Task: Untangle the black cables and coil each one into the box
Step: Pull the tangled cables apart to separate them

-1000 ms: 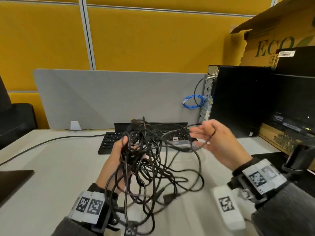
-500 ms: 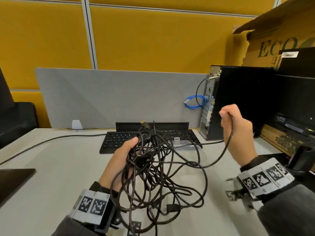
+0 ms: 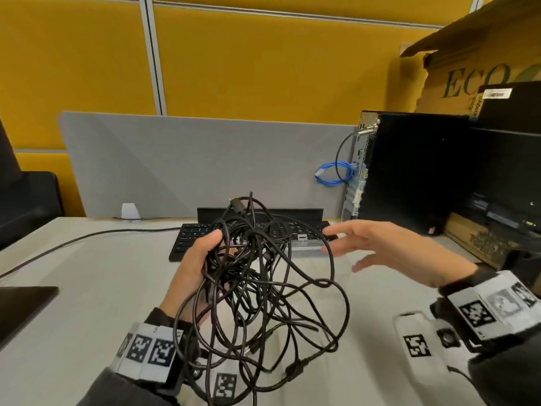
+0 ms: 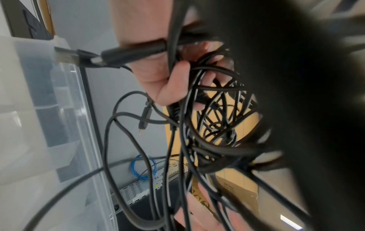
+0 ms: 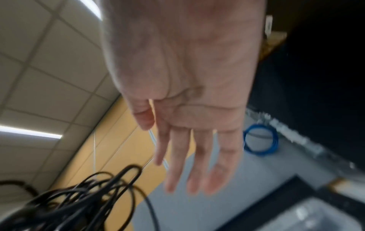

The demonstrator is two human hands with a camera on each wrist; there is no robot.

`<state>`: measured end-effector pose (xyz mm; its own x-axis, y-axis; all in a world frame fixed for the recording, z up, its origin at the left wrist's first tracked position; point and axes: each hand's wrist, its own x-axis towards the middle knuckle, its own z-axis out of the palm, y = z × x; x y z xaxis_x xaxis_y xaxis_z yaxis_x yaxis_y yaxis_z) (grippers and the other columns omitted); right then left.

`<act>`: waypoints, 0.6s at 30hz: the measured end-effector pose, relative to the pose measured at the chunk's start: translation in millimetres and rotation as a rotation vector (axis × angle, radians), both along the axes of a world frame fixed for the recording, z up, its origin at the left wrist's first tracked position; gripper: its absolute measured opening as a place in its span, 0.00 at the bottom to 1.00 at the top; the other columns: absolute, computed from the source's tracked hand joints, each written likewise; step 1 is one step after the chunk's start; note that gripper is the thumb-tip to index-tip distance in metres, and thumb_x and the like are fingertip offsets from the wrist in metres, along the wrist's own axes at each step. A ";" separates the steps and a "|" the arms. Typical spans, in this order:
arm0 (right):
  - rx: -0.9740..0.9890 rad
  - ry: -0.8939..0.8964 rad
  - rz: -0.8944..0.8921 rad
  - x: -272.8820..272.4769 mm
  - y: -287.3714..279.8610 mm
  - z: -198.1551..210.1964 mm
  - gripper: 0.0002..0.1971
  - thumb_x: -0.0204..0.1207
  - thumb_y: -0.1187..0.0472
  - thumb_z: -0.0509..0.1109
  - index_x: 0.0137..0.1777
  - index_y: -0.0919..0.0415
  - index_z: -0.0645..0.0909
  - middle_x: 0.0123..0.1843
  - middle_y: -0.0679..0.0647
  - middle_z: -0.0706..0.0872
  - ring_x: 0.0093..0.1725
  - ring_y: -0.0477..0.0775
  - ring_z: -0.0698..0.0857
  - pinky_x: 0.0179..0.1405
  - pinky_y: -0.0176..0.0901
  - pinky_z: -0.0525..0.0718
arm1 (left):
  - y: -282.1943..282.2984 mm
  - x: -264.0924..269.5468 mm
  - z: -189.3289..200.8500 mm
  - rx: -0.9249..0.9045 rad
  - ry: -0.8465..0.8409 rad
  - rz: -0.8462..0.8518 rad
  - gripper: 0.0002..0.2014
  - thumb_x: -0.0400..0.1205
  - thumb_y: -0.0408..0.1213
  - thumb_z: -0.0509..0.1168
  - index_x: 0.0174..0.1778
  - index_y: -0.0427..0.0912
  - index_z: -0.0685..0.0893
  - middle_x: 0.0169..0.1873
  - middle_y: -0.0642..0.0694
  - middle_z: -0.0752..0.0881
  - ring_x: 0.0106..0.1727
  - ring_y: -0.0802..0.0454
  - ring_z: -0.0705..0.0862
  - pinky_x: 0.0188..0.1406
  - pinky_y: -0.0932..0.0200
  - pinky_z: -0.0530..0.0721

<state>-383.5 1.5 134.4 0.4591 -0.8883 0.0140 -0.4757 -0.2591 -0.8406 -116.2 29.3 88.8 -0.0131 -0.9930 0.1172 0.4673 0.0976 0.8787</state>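
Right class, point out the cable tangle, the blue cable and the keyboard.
cable tangle (image 3: 263,276): head view, middle of the knotted loops.
blue cable (image 3: 332,174): head view, lower arc of its coil.
keyboard (image 3: 190,235): head view, left block of keys.

Tangle: the bundle of black cables (image 3: 257,276) hangs above the pale desk (image 3: 87,288), in front of the flat black keyboard (image 3: 190,235).
Left hand (image 3: 196,268): on the tangle's left side, gripping it.
Right hand (image 3: 389,247): to the tangle's right, apart from it.
Behind: the grey fabric divider panel (image 3: 190,165) stands behind the keyboard.
Right: the black computer tower (image 3: 415,171) stands on the desk, the coiled blue cable (image 3: 333,175) at its left, the brown cardboard box (image 3: 468,71) behind it.
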 end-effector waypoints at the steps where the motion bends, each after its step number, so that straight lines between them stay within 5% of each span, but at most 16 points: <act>1: -0.002 0.027 -0.006 9.4 -2.3 -4.4 0.20 0.79 0.47 0.56 0.69 0.47 0.75 0.62 0.43 0.85 0.62 0.42 0.83 0.52 0.39 0.85 | -0.8 -1.0 -1.7 0.010 -0.010 -0.005 0.20 0.68 0.49 0.66 0.45 0.34 0.84 0.31 0.40 0.86 0.22 0.53 0.84 0.17 0.67 0.79; 4: -0.100 0.120 0.107 36.1 -9.6 -26.2 0.16 0.82 0.55 0.60 0.67 0.38 0.71 0.63 0.37 0.80 0.60 0.30 0.80 0.54 0.32 0.83 | -0.3 -3.2 -3.9 0.022 -0.008 -0.032 0.21 0.66 0.45 0.69 0.47 0.32 0.82 0.33 0.38 0.85 0.23 0.51 0.84 0.19 0.65 0.81; 7: -0.243 0.061 0.109 51.2 -13.6 -39.5 0.14 0.82 0.52 0.60 0.67 0.49 0.73 0.63 0.44 0.81 0.60 0.38 0.81 0.56 0.43 0.85 | 2.0 -4.7 -2.6 -0.007 0.026 -0.085 0.11 0.65 0.45 0.66 0.25 0.41 0.88 0.22 0.45 0.85 0.19 0.55 0.82 0.17 0.67 0.79; 11: -0.248 -0.169 0.122 51.8 -9.0 -26.0 0.09 0.84 0.58 0.57 0.48 0.62 0.75 0.37 0.51 0.81 0.39 0.48 0.85 0.37 0.44 0.84 | 3.1 -6.8 -1.9 -0.003 0.047 -0.116 0.21 0.73 0.49 0.62 0.17 0.41 0.84 0.17 0.50 0.80 0.15 0.58 0.78 0.15 0.70 0.76; 13: -0.357 -0.210 -0.063 39.1 -11.4 -17.5 0.11 0.84 0.58 0.56 0.41 0.57 0.74 0.27 0.45 0.75 0.26 0.42 0.77 0.26 0.37 0.76 | 1.9 -3.2 -1.4 0.010 0.050 -0.100 0.18 0.71 0.48 0.63 0.19 0.42 0.85 0.19 0.47 0.82 0.16 0.56 0.80 0.15 0.70 0.77; 16: -0.468 -0.380 -0.430 2.8 -17.8 -2.6 0.12 0.84 0.58 0.56 0.37 0.55 0.72 0.21 0.42 0.70 0.20 0.40 0.67 0.20 0.32 0.67 | 1.7 4.6 0.7 -0.036 0.011 -0.061 0.15 0.69 0.47 0.64 0.20 0.45 0.86 0.18 0.50 0.83 0.16 0.58 0.79 0.15 0.72 0.75; 18: -0.451 -0.259 -0.456 -24.1 -16.1 4.7 0.12 0.83 0.58 0.57 0.39 0.58 0.74 0.20 0.43 0.71 0.18 0.39 0.65 0.17 0.29 0.65 | 2.3 8.0 2.3 -0.089 0.034 -0.057 0.19 0.71 0.48 0.63 0.15 0.47 0.85 0.14 0.53 0.80 0.13 0.62 0.76 0.13 0.73 0.71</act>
